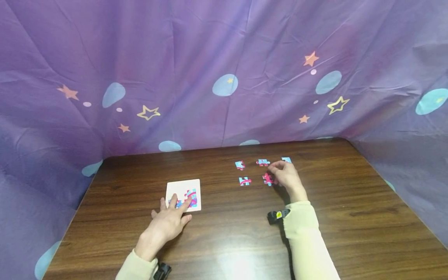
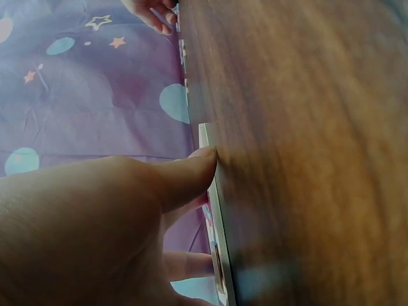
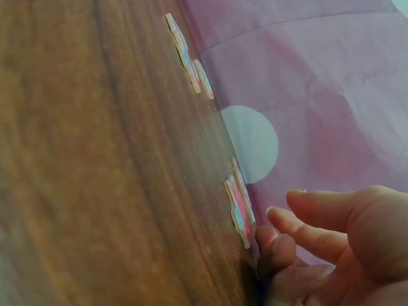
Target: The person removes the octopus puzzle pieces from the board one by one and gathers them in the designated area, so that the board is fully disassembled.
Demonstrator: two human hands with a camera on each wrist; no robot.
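My left hand (image 1: 168, 222) rests with spread fingers on a white square puzzle board (image 1: 175, 187) at the left of the table. Pink, blue and purple puzzle pieces (image 1: 191, 194) lie in the board, partly covered by the fingers. In the left wrist view the thumb (image 2: 191, 175) touches the board's edge. My right hand (image 1: 287, 178) is low over loose puzzle pieces at the right. Its fingertips are beside a pink star-patterned piece (image 1: 267, 179) and a blue-and-pink piece (image 1: 263, 161). Thumb and forefinger stand apart in the right wrist view, with nothing seen between them.
Two more loose pieces, an upper one (image 1: 239, 165) and a lower one (image 1: 244, 181), lie left of the right hand. A blue piece (image 1: 286, 159) shows partly behind that hand. A purple patterned curtain (image 1: 196, 116) hangs behind the wooden table (image 1: 224, 225).
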